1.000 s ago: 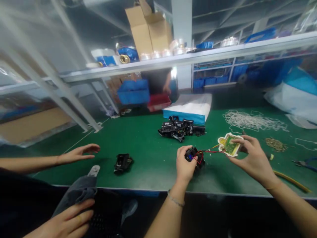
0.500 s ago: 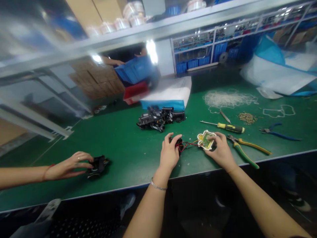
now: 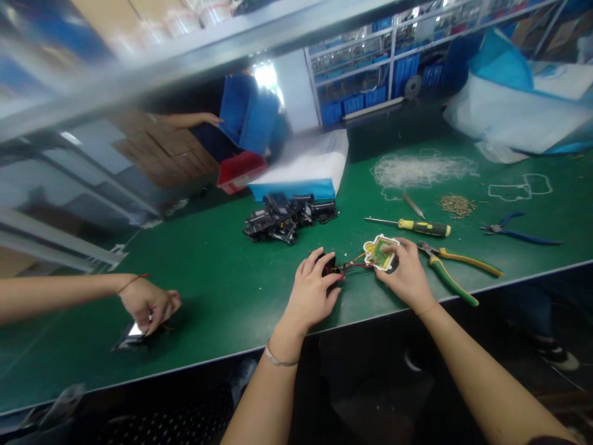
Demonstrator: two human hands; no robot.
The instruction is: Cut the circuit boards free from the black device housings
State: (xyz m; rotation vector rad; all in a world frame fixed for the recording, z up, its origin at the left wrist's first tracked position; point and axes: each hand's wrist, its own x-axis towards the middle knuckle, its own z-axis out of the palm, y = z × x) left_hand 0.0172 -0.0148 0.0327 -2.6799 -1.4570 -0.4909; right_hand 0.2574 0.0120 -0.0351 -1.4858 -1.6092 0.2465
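Note:
My left hand (image 3: 311, 289) rests on a small black part (image 3: 330, 264) on the green table, fingers curled over it. Red and yellow wires (image 3: 356, 264) run from that part to a small green circuit board in a white frame (image 3: 380, 252). My right hand (image 3: 407, 275) grips that board at its right side, just above the table. Both hands are close together near the table's front edge.
A heap of black parts (image 3: 286, 217) lies behind my hands. A yellow-handled screwdriver (image 3: 419, 227), yellow-green pliers (image 3: 451, 272) and blue pliers (image 3: 519, 231) lie to the right. Another person's hand (image 3: 149, 303) holds a black part at the left. A white-blue stack (image 3: 306, 165) lies further back.
The view tilted down and shifted. The other person's hand pulled its black part toward the table's front edge. My hands stayed on the black part and the board.

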